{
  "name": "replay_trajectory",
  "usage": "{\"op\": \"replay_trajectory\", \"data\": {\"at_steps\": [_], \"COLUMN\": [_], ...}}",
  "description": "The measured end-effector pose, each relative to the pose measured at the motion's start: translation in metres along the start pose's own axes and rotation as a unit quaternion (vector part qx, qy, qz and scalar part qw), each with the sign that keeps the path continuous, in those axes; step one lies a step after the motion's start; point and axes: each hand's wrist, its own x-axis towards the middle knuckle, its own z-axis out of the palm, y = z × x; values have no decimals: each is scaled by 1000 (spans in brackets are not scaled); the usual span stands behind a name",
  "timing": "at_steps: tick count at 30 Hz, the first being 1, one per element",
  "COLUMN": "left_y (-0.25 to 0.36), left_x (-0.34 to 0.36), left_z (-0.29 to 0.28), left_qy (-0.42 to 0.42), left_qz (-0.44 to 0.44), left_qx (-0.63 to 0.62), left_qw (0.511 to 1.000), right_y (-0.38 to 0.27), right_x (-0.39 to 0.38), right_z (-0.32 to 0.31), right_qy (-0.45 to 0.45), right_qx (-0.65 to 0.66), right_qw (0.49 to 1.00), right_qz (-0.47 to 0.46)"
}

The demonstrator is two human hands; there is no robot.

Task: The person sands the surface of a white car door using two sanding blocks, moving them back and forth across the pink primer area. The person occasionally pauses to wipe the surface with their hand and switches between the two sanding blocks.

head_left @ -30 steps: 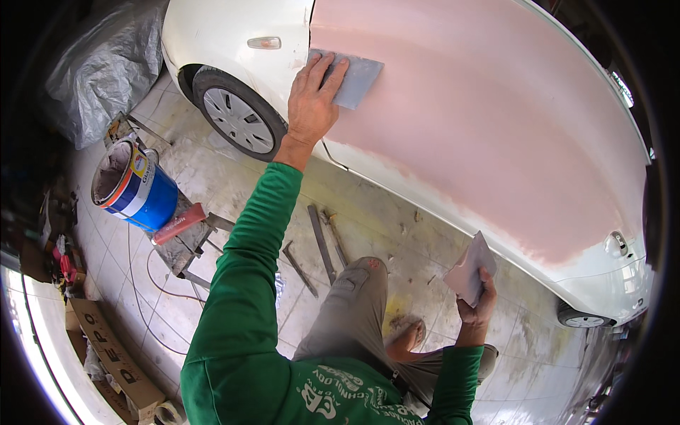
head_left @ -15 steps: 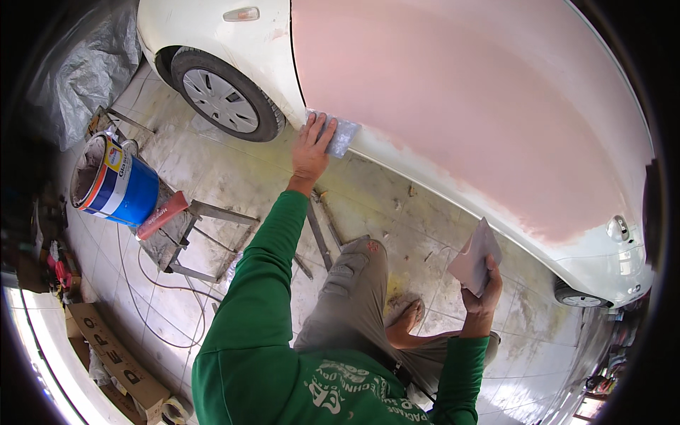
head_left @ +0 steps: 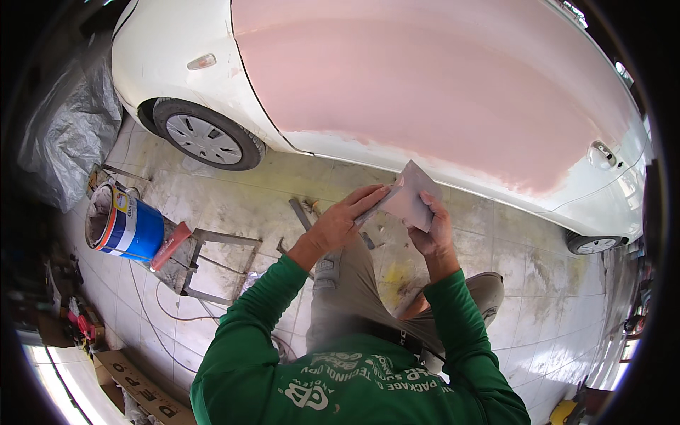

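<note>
My left hand (head_left: 336,225) grips a thin grey spreader (head_left: 370,212), its edge up against a flat pinkish-grey plate (head_left: 409,202). That plate is held in my right hand (head_left: 433,230), thumb on its face and fingers round its lower side. A small pink smear shows on the plate near where the two meet. Beyond both hands stands a white car, its door (head_left: 404,85) covered in a broad pink layer of filler, with white showing along the lower edge. Neither hand touches the car.
At the left, a low metal stand (head_left: 225,237) bears a blue can (head_left: 138,230) and a red tube (head_left: 170,246). A hose (head_left: 152,322) lies on the tiled floor below it. A plastic sheet (head_left: 71,131) hangs at far left; a cardboard box (head_left: 142,389) sits lower left.
My left hand has come back from the door's lower front corner to the plate, with the spreader in it. My right hand has raised the plate and moved left. The view has shifted.
</note>
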Motion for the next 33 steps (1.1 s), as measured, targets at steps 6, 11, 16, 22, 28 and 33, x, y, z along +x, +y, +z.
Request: {"op": "replay_trajectory", "data": {"at_steps": [6,11,16,22,28,33], "left_y": [-16,-28,-156,-199,-173,-204], "left_x": [16,-1,-41,42,94,47], "left_z": [-35,28,34,-18,88,52], "left_qy": [76,-19,291,539,521,542], "left_qz": [-38,-10,-256,-194,-145,-227], "left_qx": [82,-32,-397,-391,69,-442], "left_qw": [993,999,832,720,838,678], "right_y": [-43,-48,-100,-95,-87,-96], "right_x": [-20,3,-35,-73,-70,-78], "right_z": [30,6,-24,-62,-61,-66], "right_qy": [-50,97,151,192,206,200], "right_qx": [-368,-376,-220,-220,-211,-224], "right_qw": [927,908,952,951,950,948], "right_qz": [-51,-156,-151,-106,-100,-104]}}
